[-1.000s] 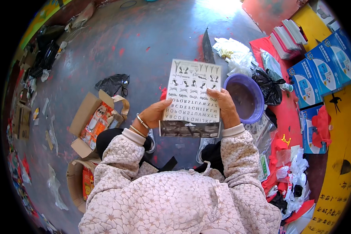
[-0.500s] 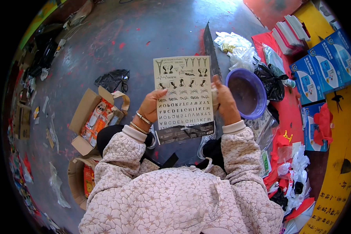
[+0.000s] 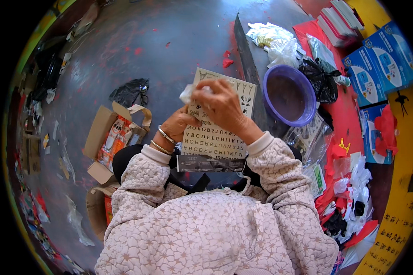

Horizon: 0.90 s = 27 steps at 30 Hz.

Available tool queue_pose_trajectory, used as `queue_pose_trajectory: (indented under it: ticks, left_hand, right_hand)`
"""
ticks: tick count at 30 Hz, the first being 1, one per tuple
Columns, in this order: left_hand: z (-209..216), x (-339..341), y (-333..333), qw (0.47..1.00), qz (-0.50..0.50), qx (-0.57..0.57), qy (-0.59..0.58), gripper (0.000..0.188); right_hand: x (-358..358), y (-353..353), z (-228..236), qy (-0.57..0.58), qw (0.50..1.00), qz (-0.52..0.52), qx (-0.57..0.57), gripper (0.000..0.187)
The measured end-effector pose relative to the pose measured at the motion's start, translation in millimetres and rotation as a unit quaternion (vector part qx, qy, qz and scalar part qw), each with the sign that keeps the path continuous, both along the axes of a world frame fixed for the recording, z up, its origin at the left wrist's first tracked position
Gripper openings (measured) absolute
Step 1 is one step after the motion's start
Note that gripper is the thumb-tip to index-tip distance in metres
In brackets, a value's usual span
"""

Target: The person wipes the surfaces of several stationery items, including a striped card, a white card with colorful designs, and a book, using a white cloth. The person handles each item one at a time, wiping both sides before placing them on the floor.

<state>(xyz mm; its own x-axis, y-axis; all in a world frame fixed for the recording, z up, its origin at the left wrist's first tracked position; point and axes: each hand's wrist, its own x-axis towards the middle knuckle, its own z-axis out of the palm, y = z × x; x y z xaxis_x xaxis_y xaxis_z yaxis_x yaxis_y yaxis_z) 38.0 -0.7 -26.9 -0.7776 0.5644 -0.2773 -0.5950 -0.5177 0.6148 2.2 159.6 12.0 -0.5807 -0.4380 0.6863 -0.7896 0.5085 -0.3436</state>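
In front of my lap, a cream sheet (image 3: 214,137) printed with black letters and small designs, like a temporary tattoo sheet, tilts slightly. It has a dark band along its near edge. My left hand (image 3: 178,123) is closed on the left edge, thumb on the printed face. Over the upper part is my right hand (image 3: 222,105), closed on a crumpled white wad (image 3: 186,94), perhaps tissue or cloth. The wad pokes out past the sheet's upper left edge. The right hand hides some of the print; I cannot tell whether the wad touches the sheet.
A purple basin (image 3: 267,103) of murky liquid stands to the right, beside a black bag (image 3: 323,80) and white plastic bags (image 3: 280,43). Open cardboard boxes (image 3: 98,130) sit at left. Blue boxes (image 3: 367,82) and red cloth (image 3: 348,114) line the right side.
My right hand has left the sheet's right edge and moved left across its upper part with the white wad. The sheet has tilted, its top shifting right.
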Motion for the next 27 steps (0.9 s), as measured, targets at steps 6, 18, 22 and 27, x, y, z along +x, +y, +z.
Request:
queue_pose_trajectory:
  ticks: [6,18,22,27]
  left_hand:
    - [-2.6,0.4,-6.2,0.999,-0.034,-0.009,0.029,0.059]
    - [-0.6,-12.9,-2.5,0.986,0.040,0.135,-0.086,0.046]
    - [-6.7,-11.8,2.1,0.977,0.037,0.195,-0.078,0.050]
    - [2.2,-4.8,-3.6,0.984,0.013,0.167,-0.062,0.049]
  right_hand:
    - [-53.7,56.8,-12.6,-0.266,0.918,-0.259,-0.135,0.011]
    - [33.1,28.6,-10.9,-0.215,0.972,0.016,-0.089,0.013]
    - [50.8,14.0,-8.4,-0.145,0.986,0.078,-0.024,0.011]
    - [-7.2,65.3,-5.4,-0.095,0.970,-0.218,-0.055,0.001]
